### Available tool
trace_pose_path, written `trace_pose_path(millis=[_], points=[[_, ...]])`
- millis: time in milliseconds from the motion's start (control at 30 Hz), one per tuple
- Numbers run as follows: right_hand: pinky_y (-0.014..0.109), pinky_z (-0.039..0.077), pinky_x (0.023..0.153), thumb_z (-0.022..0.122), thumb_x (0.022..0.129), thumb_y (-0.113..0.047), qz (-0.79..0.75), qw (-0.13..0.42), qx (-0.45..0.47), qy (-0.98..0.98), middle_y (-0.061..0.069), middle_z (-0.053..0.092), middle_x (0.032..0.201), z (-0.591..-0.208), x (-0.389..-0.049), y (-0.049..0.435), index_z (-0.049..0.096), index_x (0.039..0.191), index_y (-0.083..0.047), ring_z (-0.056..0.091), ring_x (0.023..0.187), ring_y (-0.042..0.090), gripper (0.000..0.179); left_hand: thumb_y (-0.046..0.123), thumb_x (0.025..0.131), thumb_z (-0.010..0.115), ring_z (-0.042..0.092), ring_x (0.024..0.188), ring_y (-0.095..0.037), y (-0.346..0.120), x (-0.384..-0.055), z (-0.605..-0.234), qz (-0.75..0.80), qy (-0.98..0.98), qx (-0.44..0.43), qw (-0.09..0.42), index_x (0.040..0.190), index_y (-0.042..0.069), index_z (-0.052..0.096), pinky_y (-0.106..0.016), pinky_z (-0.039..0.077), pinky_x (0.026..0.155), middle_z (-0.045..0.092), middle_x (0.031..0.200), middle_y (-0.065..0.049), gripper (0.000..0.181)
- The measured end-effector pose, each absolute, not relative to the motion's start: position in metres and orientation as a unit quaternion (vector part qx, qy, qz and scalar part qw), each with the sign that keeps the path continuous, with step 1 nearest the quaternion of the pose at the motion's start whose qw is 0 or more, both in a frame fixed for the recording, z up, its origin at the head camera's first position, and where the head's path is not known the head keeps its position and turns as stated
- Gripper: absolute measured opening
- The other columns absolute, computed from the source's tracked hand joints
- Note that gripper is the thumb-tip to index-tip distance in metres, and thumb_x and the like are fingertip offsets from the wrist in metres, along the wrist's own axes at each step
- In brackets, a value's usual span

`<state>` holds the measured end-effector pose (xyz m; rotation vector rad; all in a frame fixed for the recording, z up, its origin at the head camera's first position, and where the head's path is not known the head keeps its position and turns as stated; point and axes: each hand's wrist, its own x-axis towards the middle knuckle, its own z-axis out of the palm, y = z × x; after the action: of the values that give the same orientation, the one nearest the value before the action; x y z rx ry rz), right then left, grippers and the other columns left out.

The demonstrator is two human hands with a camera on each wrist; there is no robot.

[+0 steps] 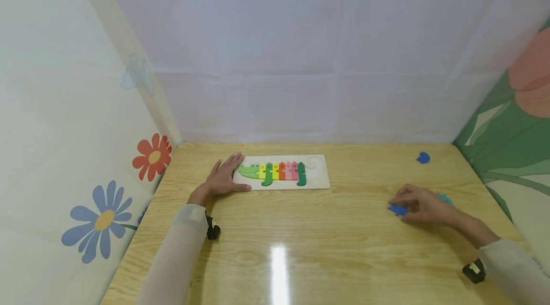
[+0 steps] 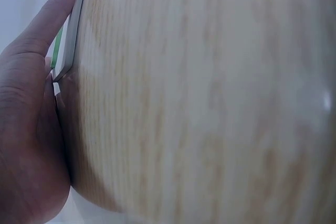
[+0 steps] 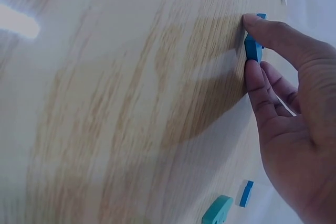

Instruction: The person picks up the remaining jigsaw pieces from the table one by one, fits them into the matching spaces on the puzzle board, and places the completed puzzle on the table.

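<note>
A pale wooden puzzle board (image 1: 323, 180) lies at the back left of the table. On it is a crocodile puzzle (image 1: 281, 171) with a green head, yellow, orange and pink body pieces and green legs. A curled tail outline shows at the board's right end. My left hand (image 1: 222, 177) rests at the board's left end, fingers spread over the corner and thumb along the front edge. Off to the right, my right hand (image 1: 423, 204) pinches a blue puzzle piece (image 1: 398, 209) between thumb and fingers, close over the table.
A teal piece (image 1: 444, 198) lies behind my right hand, partly hidden by it. Farther back is another blue piece (image 1: 423, 157). The wooden table (image 1: 343, 257) meets a white cloth wall (image 1: 258, 80) at the back and flower-printed sheets at both sides.
</note>
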<state>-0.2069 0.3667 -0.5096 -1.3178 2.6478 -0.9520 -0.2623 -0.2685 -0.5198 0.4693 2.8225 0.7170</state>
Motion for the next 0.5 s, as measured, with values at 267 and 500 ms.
trace_pose_path(millis=[267, 500], points=[[0.023, 0.058, 0.066, 0.093, 0.077, -0.002, -0.309, 0.030, -0.416, 0.855, 0.011, 0.063, 0.109, -0.5102, -0.2083, 0.3661, 0.076, 0.119, 0.005, 0.063, 0.085, 0.005, 0.045, 0.065, 0.085, 0.079, 0.005, 0.164, -0.039, -0.2690, -0.2618, -0.5195, 0.252, 0.949, 0.168, 0.089, 0.170, 0.005, 0.017, -0.066, -0.005, 0.127, 0.011, 0.177, -0.017, 0.121], [0.023, 0.058, 0.067, 0.092, 0.077, -0.001, -0.310, 0.038, -0.406, 0.859, 0.011, 0.064, 0.109, -0.5092, -0.2089, 0.3644, 0.076, 0.118, 0.005, 0.064, 0.087, 0.004, 0.045, 0.065, 0.086, 0.079, 0.003, 0.165, -0.036, -0.2703, -0.2633, -0.5214, 0.246, 0.951, 0.165, 0.095, 0.171, 0.007, 0.016, -0.064, -0.007, 0.127, 0.010, 0.178, -0.014, 0.121]])
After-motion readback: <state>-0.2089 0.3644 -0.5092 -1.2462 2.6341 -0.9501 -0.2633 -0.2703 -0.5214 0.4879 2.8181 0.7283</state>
